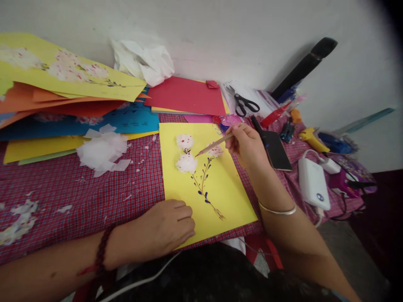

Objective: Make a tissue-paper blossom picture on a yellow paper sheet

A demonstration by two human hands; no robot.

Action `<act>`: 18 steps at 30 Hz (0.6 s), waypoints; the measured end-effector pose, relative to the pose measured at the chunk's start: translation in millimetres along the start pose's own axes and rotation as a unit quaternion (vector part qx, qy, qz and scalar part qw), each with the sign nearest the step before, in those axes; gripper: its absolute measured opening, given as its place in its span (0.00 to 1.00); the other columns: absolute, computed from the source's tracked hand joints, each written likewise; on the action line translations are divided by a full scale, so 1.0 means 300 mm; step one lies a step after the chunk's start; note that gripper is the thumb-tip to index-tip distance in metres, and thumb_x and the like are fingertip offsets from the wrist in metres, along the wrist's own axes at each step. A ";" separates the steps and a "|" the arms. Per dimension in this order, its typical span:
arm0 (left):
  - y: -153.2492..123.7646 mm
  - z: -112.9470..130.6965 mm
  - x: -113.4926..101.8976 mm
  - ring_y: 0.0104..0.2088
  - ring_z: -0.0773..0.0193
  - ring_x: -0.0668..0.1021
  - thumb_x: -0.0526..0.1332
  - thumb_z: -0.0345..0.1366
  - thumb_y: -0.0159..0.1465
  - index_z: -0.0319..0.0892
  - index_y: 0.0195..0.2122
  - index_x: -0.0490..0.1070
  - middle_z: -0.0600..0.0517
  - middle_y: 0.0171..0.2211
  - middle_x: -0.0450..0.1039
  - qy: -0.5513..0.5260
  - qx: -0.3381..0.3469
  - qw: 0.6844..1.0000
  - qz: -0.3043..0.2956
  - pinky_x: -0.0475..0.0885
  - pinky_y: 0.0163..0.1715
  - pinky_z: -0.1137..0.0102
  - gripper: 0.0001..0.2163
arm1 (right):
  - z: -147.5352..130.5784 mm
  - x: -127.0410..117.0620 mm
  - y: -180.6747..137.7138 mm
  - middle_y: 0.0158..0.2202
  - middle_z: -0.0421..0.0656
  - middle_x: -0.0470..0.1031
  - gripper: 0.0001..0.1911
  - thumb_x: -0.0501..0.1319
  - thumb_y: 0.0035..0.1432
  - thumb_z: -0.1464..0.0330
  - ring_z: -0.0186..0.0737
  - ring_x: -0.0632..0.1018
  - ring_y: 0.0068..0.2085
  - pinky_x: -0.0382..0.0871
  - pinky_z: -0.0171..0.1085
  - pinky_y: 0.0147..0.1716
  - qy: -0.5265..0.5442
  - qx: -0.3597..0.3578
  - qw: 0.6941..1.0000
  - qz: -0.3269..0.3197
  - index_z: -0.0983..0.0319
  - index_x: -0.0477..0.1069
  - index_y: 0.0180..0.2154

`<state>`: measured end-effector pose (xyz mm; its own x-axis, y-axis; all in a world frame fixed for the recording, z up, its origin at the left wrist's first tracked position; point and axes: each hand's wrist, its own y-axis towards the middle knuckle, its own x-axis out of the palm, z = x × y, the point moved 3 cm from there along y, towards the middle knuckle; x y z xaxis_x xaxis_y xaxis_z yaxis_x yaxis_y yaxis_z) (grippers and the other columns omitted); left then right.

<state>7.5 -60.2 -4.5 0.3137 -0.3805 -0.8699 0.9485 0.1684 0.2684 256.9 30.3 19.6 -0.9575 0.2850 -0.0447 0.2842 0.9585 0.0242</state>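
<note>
A yellow sheet of paper [181, 195] lies in front of me, with white fluffy blossoms [186, 162] flecked with red and a painted stem [203, 188] with dark blue leaves. My right hand [247, 144] pinches a slender tan stick [215, 144] that tapers to a point, like a pencil or fine brush. Its tip is over the sheet between the blossoms; whether it touches I cannot tell. Resting palm down on the sheet's lower left edge, my left hand [157, 228] holds nothing, its fingers loosely bent.
Left stand a pile of white paper pieces [102, 149], coloured sheets and another flowered yellow sheet [126, 79]. Behind are a red sheet [189, 96], crumpled white plastic [143, 61] and black scissors [244, 102]. A black phone-like slab [277, 151] and white power bank [313, 182] lie right.
</note>
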 end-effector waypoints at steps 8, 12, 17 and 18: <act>-0.002 0.001 -0.002 0.29 0.62 0.67 0.54 0.29 0.72 0.41 0.30 0.66 0.53 0.28 0.68 0.000 -0.005 1.000 -0.001 0.61 0.30 0.64 0.12 | 0.008 0.021 -0.009 0.16 0.34 0.69 0.19 0.65 0.59 0.51 0.27 0.66 0.15 0.54 0.29 0.14 -0.003 0.001 0.999 -0.039 0.59 0.68 0.29; 0.000 0.002 -0.004 0.29 0.62 0.67 0.53 0.29 0.73 0.42 0.30 0.67 0.53 0.28 0.68 0.000 -0.006 1.000 -0.009 0.62 0.30 0.64 0.12 | 0.010 0.017 -0.010 0.16 0.34 0.69 0.18 0.63 0.61 0.51 0.27 0.66 0.15 0.53 0.28 0.14 0.010 0.002 0.999 -0.030 0.58 0.68 0.30; 0.002 0.000 -0.008 0.29 0.62 0.68 0.53 0.30 0.73 0.42 0.30 0.67 0.53 0.28 0.68 -0.011 -0.014 1.000 0.000 0.63 0.30 0.65 0.13 | 0.012 0.027 -0.013 0.15 0.35 0.70 0.18 0.65 0.58 0.53 0.27 0.66 0.15 0.54 0.28 0.13 -0.010 0.007 0.997 -0.077 0.59 0.69 0.29; 0.002 0.000 -0.009 0.29 0.63 0.68 0.52 0.31 0.73 0.42 0.30 0.67 0.53 0.28 0.68 -0.011 -0.015 1.000 0.001 0.63 0.30 0.65 0.13 | 0.009 0.023 -0.013 0.15 0.35 0.69 0.18 0.65 0.58 0.52 0.27 0.66 0.15 0.54 0.28 0.14 -0.011 0.003 0.998 -0.062 0.59 0.69 0.29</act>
<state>7.3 -59.1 -1.9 0.3168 -0.4001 -0.8600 0.9462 0.1963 0.2573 249.3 28.7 16.4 -0.9841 0.1641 -0.0681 0.1637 0.9864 0.0122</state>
